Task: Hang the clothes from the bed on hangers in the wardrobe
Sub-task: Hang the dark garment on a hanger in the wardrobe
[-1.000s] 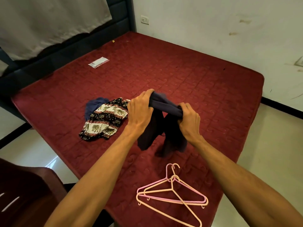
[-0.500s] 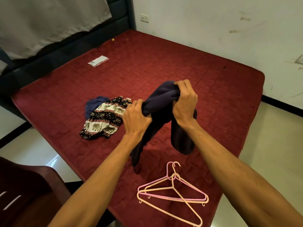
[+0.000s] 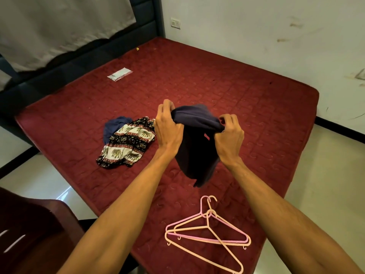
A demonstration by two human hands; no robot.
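Observation:
A dark navy garment [image 3: 197,147] hangs above the red bed [image 3: 217,80], held up by its top edge. My left hand [image 3: 167,127] grips the edge on the left and my right hand [image 3: 229,135] grips it on the right. A small red tag shows inside the cloth. Two plastic hangers [image 3: 207,232], one pink and one peach, lie overlapped near the bed's front corner, below the garment. An elephant-print garment [image 3: 128,143] lies crumpled to the left, with a blue cloth [image 3: 114,125] partly under it.
A small white packet [image 3: 119,74] lies far back on the mattress near the dark headboard [image 3: 79,56]. A dark wooden piece of furniture [image 3: 29,234] stands at lower left. Pale tiled floor [image 3: 325,184] flanks the bed on both sides; a white wall runs behind.
Both hands have drawn the navy garment's top edge apart and level; the right hand dropped from its raised position, and the cloth now hangs open between them instead of bunched.

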